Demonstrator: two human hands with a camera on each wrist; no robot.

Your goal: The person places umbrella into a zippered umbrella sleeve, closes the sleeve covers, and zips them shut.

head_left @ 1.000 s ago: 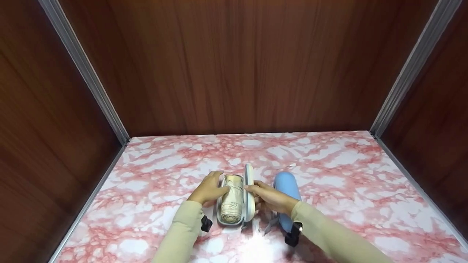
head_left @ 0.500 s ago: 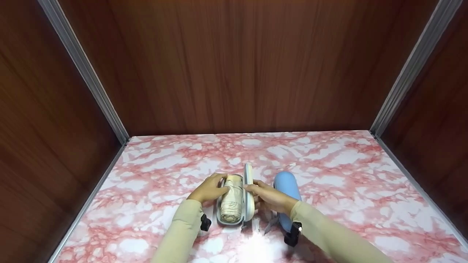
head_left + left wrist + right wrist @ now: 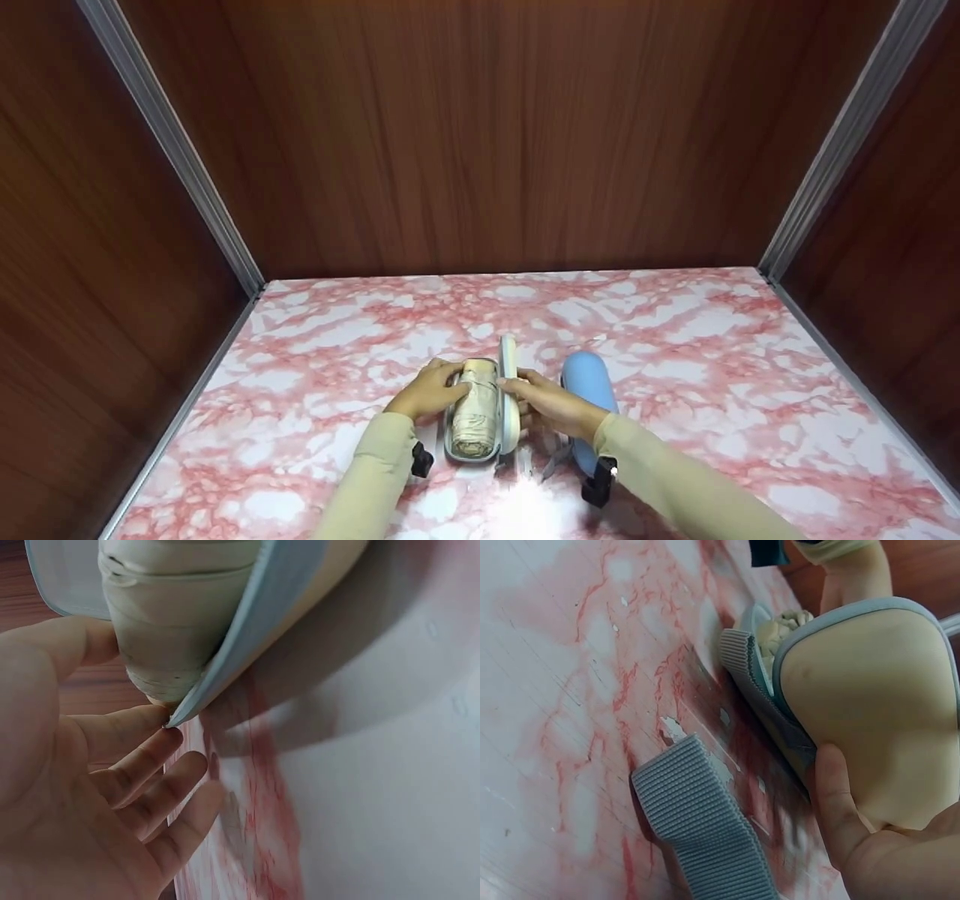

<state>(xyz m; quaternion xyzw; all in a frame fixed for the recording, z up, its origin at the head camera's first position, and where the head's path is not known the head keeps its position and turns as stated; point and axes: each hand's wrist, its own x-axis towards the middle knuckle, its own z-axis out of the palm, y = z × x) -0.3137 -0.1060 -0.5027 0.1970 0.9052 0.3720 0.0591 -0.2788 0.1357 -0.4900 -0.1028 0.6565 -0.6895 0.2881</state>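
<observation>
On the table lies a cream hard-shell case with light blue trim, opened like a book. A rolled cream fabric bundle fills its left half. My left hand is at the bundle's far end, thumb on the roll; in the left wrist view the index fingertip meets the case rim, with the roll's end between thumb and index. My right hand grips the raised lid, thumb at its edge, other fingers behind. The right wrist view shows the lid's smooth cream outside.
A blue rounded case lies right of the open one, partly under the right forearm. A ribbed grey-blue strap lies between them; another strap is on the open case. Dark wood-grain panels wall the marbled table.
My left fingers have drawn in from beyond the case's far end towards the roll. The lid has tipped very slightly left in my right hand.
</observation>
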